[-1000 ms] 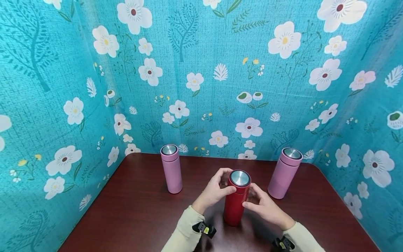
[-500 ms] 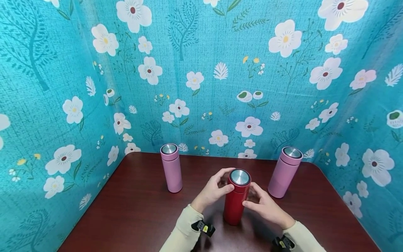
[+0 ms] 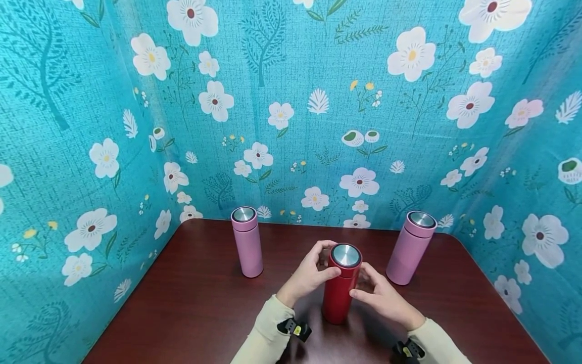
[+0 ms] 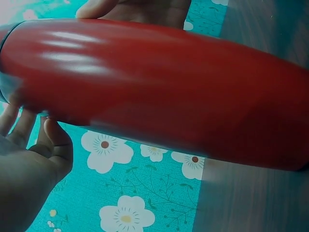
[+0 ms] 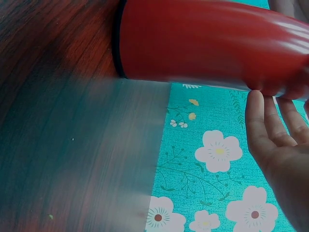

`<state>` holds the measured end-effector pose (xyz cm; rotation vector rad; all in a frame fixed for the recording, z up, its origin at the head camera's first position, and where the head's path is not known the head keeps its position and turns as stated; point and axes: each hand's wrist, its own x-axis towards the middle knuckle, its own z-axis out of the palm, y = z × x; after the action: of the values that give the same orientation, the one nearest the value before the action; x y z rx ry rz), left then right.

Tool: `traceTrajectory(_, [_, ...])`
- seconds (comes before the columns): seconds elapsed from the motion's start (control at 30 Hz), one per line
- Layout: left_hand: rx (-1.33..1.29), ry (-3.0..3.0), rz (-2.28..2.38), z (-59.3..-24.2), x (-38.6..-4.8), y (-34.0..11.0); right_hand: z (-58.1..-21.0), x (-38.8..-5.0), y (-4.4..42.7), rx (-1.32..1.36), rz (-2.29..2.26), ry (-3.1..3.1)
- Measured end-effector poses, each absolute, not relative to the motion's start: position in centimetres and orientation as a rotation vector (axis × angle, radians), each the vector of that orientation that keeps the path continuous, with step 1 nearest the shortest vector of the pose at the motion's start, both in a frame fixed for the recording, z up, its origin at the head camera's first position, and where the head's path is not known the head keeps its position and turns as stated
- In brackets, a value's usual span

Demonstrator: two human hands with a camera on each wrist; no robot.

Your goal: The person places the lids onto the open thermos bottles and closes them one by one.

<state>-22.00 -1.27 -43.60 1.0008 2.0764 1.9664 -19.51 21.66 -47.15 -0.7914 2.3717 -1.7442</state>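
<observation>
A red thermos bottle (image 3: 338, 298) with a silver-topped lid (image 3: 346, 255) stands upright on the table, between my two hands. My left hand (image 3: 306, 278) grips it around the lid, thumb on the near side and fingers behind. Lower down on the opposite side, my right hand (image 3: 386, 302) holds the bottle's body, its thumb in front. The right wrist view has the right hand's fingertips (image 5: 256, 99) against the red wall. In the left wrist view the red body (image 4: 159, 92) lies across the picture, and the lid is mostly out of frame.
Two pink thermos bottles stand farther back, one at the left (image 3: 248, 247) and one at the right (image 3: 410, 253). All stand on a dark wooden table (image 3: 195, 303). Blue flowered cloth (image 3: 291, 126) closes off the back and both sides.
My left thumb has shifted a little along the lid, farther onto it than half a second ago. The right hand and all the bottles stay in place.
</observation>
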Motion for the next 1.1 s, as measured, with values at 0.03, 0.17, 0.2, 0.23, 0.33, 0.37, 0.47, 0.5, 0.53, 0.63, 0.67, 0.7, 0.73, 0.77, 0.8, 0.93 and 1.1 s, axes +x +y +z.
traceTrajectory(0.03, [1.009, 2.072, 1.969, -43.67, -22.05, -1.26, -47.15, -19.51, 21.66, -0.79, -1.744, 2.369])
traceTrajectory(0.17, [1.059, 2.047, 1.972, -44.0, -22.19, -1.36, -47.14, -19.5, 21.65, -0.796, -1.745, 2.36])
traceTrajectory(0.2, [1.072, 2.041, 1.969, -44.08, -22.22, -1.4, -47.15, -19.5, 21.64, -0.801, -1.746, 2.359])
traceTrajectory(0.23, [1.084, 2.035, 1.965, -44.17, -22.27, -1.44, -47.17, -19.5, 21.64, -0.806, -1.746, 2.358])
traceTrajectory(0.33, [1.11, 2.031, 1.957, -44.37, -22.43, -1.51, -47.22, -19.51, 21.65, -0.825, -1.754, 2.358])
traceTrajectory(0.37, [1.109, 2.032, 1.956, -44.36, -22.45, -1.51, -47.23, -19.52, 21.65, -0.83, -1.755, 2.359])
traceTrajectory(0.47, [1.098, 2.066, 1.955, -44.28, -22.43, -1.47, -47.24, -19.53, 21.66, -0.837, -1.757, 2.358])
traceTrajectory(0.5, [1.088, 2.08, 1.955, -44.21, -22.38, -1.45, -47.24, -19.54, 21.66, -0.836, -1.757, 2.357])
traceTrajectory(0.53, [1.077, 2.087, 1.959, -44.13, -22.32, -1.41, -47.24, -19.55, 21.67, -0.835, -1.756, 2.356])
traceTrajectory(0.63, [1.05, 2.111, 1.969, -43.93, -22.15, -1.31, -47.25, -19.58, 21.69, -0.827, -1.757, 2.351])
traceTrajectory(0.67, [1.045, 2.117, 1.972, -43.9, -22.11, -1.29, -47.26, -19.59, 21.7, -0.823, -1.756, 2.351])
traceTrajectory(0.7, [1.04, 2.117, 1.977, -43.89, -22.09, -1.26, -47.28, -19.6, 21.7, -0.818, -1.756, 2.349])
traceTrajectory(0.73, [1.037, 2.114, 1.983, -43.9, -22.07, -1.24, -47.3, -19.61, 21.71, -0.814, -1.756, 2.347])
traceTrajectory(0.77, [1.034, 2.112, 1.987, -43.91, -22.05, -1.23, -47.33, -19.62, 21.72, -0.811, -1.755, 2.346])
traceTrajectory(0.8, [1.034, 2.108, 1.99, -43.94, -22.04, -1.22, -47.36, -19.62, 21.72, -0.809, -1.754, 2.345])
traceTrajectory(0.93, [1.038, 2.079, 1.999, -44.04, -22.08, -1.21, -47.41, -19.62, 21.75, -0.812, -1.752, 2.348])
traceTrajectory(1.1, [1.081, 2.027, 1.996, -44.24, -22.3, -1.37, -47.35, -19.64, 21.76, -0.833, -1.75, 2.361])
